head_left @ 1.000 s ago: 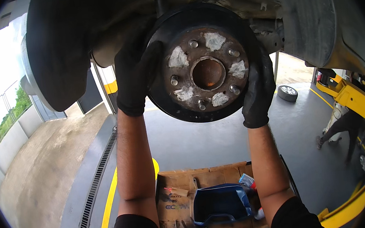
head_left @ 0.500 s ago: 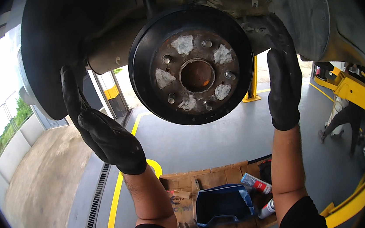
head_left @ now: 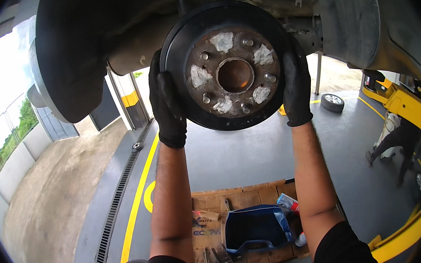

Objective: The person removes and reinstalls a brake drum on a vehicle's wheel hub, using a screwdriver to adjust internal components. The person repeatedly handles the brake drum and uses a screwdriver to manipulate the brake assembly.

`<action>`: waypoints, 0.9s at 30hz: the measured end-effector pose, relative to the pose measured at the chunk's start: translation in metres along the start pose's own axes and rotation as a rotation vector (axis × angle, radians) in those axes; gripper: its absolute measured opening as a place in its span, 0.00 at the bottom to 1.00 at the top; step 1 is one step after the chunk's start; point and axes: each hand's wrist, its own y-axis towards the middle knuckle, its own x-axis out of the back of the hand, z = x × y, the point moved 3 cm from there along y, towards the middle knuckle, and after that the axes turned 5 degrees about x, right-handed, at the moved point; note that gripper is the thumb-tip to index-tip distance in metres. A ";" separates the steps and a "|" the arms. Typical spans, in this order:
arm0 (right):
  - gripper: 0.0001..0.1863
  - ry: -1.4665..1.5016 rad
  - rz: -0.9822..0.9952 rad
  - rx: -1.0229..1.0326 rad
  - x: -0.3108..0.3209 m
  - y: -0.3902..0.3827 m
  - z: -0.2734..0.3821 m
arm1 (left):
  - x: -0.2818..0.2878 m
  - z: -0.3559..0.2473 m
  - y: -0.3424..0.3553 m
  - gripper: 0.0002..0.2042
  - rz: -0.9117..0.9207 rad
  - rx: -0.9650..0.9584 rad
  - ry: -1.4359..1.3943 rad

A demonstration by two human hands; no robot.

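Note:
Before me hangs a round black brake drum (head_left: 229,117) under the raised car, with a rusty centre face (head_left: 240,103), bare grey patches, several studs and a round hole. My left hand (head_left: 168,102), in a black glove, presses against its left rim. On the opposite rim lies my right hand (head_left: 297,85), gloved the same way. Between them the two hands hold the drum, and some fingers are hidden behind its edge.
Below lies cardboard (head_left: 207,233) bearing a blue tray (head_left: 259,251), spray cans (head_left: 288,202) and hand tools (head_left: 215,258). Wheels (head_left: 332,102) rest on the floor. Yellow lift parts (head_left: 406,107) and a person (head_left: 399,141) are at the right. Dark wheel-arch panels (head_left: 77,58) flank the drum.
My hands, held apart on either side of the drum, have come inward and now grip its rims. The view has shifted slightly, and the drum appears a little farther right.

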 end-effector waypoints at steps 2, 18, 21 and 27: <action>0.27 -0.167 -0.016 0.053 -0.002 -0.006 -0.003 | -0.006 -0.007 0.009 0.28 0.041 0.102 -0.109; 0.27 0.386 -0.053 -0.032 -0.001 -0.009 0.013 | -0.004 -0.016 0.008 0.29 0.027 0.177 -0.245; 0.25 0.353 -0.145 -0.035 -0.007 -0.013 0.010 | -0.006 -0.014 0.014 0.28 0.027 0.181 -0.242; 0.25 0.019 -0.180 -0.039 -0.004 -0.019 -0.006 | -0.006 -0.017 0.020 0.27 -0.005 0.081 -0.101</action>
